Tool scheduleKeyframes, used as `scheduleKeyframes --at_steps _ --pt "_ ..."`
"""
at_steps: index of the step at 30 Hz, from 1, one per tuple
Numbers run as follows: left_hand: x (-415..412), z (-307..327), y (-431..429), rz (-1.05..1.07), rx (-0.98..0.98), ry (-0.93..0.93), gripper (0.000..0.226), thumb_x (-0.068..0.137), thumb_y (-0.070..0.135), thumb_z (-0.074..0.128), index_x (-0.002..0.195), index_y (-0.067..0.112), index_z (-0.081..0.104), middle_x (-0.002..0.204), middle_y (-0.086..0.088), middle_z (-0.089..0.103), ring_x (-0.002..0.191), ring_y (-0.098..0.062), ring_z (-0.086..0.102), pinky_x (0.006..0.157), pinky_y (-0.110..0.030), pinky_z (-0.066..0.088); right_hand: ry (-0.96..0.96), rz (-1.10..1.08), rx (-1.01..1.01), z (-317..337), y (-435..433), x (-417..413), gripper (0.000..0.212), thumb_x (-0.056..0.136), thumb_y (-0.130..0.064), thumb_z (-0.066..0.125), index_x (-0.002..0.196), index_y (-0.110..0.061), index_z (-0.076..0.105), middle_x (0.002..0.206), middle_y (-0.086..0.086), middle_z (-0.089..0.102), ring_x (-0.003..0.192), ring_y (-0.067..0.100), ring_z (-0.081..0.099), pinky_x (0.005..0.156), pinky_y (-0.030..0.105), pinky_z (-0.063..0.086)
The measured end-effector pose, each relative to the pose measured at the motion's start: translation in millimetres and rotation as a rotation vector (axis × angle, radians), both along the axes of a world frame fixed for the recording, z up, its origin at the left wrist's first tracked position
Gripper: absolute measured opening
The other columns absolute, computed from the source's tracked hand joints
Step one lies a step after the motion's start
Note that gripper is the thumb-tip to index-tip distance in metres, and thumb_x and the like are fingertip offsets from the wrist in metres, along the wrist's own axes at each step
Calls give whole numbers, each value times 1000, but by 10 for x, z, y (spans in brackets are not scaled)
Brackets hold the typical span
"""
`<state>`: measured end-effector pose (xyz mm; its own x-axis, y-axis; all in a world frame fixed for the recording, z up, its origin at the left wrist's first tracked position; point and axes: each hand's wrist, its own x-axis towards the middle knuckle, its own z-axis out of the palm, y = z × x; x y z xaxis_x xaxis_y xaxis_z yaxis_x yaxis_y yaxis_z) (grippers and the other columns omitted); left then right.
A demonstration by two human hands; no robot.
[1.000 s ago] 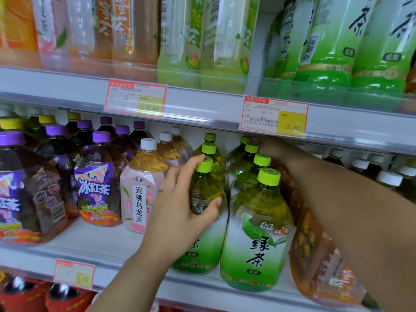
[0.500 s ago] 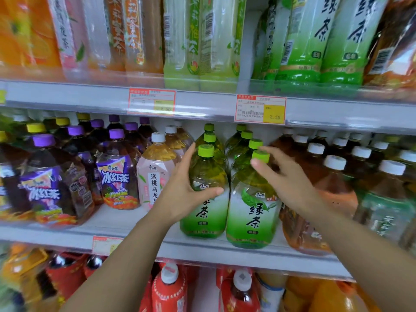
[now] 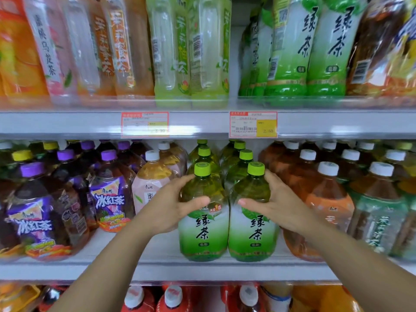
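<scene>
Gripping the left green tea bottle (image 3: pixel 203 230) round its shoulder, the left hand (image 3: pixel 171 206) holds as it did half a second ago. The right hand (image 3: pixel 276 203), then loose beside the lime cap (image 3: pixel 256 168), now curls round the right green tea bottle (image 3: pixel 253 230). Both bottles stand touching at the near edge of the middle shelf (image 3: pixel 157 248).

Two hands: left hand (image 3: pixel 166 206) and right hand (image 3: pixel 279 206). Two price tags (image 3: pixel 253 124). Two shelf boards (image 3: pixel 67 270). Green tea bottles (image 3: pixel 203 233) with green caps: seven by their caps, though the rearmost are half hidden, so the count may be off. Purple-capped bottles (image 3: pixel 110 199): five clear caps.
</scene>
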<state>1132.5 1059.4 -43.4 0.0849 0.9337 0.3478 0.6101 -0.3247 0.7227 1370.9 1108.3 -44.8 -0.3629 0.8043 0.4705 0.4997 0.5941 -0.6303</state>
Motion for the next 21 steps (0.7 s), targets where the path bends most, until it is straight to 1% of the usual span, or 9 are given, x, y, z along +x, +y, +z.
scheduleKeyframes --at_steps 1,3,6,8,10,12,15,17,21 --pt "-33 75 4 -13 -52 -54 71 82 64 47 139 22 41 135 10 46 113 4 46 93 -3 32 13 3 -1 -11 9 1 59 70 -42 76 118 -46 42 121 -17 47 115 0 43 100 19 31" --pt "-88 224 93 10 -81 -186 66 85 68 27 133 28 49 134 12 49 120 -5 46 104 -22 32 19 -2 8 -31 36 3 61 69 -43 77 120 -45 42 122 -17 48 117 3 44 102 21 32" --pt "-86 422 411 90 -16 -409 38 94 51 41 119 27 57 127 2 60 112 -13 56 103 -38 41 -8 -3 14 -41 66 8 63 69 -45 76 123 -41 44 122 -14 49 116 6 46 104 26 35" --pt "-11 471 628 71 -22 -302 29 97 32 48 122 19 54 124 0 59 108 -14 56 98 -32 42 -18 -7 17 -44 81 12 63 69 -46 76 123 -39 44 122 -11 50 115 7 47 103 27 37" --pt "51 473 805 27 -41 -238 34 95 22 53 129 15 49 122 0 55 109 -13 52 94 -26 39 -9 -8 8 -48 78 8 63 68 -46 76 122 -40 44 122 -10 50 114 7 48 101 25 37" --pt "53 448 949 35 -71 -182 43 92 25 59 131 11 50 125 1 55 113 -17 53 100 -31 41 -7 -13 -1 -53 71 8 62 68 -47 76 121 -42 43 122 -10 50 114 6 47 100 24 36" --pt "20 420 1058 83 -84 -30 40 90 32 59 123 8 58 120 -10 63 110 -27 58 100 -45 44 1 -18 -3 -52 60 8 61 67 -49 76 118 -45 42 122 -11 50 115 5 47 101 25 37" --pt "-6 414 1086 80 -73 12 40 91 33 58 122 8 57 120 -13 63 111 -29 58 100 -47 43 15 -17 -26 -51 44 1 62 67 -49 76 119 -46 41 122 -12 49 115 3 46 101 23 35" --pt "-43 439 993 38 -79 50 45 90 37 57 125 8 56 125 -12 61 116 -29 55 103 -48 40 48 -12 -61 -59 52 -7 69 58 -61 70 120 -45 45 122 -13 49 115 3 48 105 32 39"
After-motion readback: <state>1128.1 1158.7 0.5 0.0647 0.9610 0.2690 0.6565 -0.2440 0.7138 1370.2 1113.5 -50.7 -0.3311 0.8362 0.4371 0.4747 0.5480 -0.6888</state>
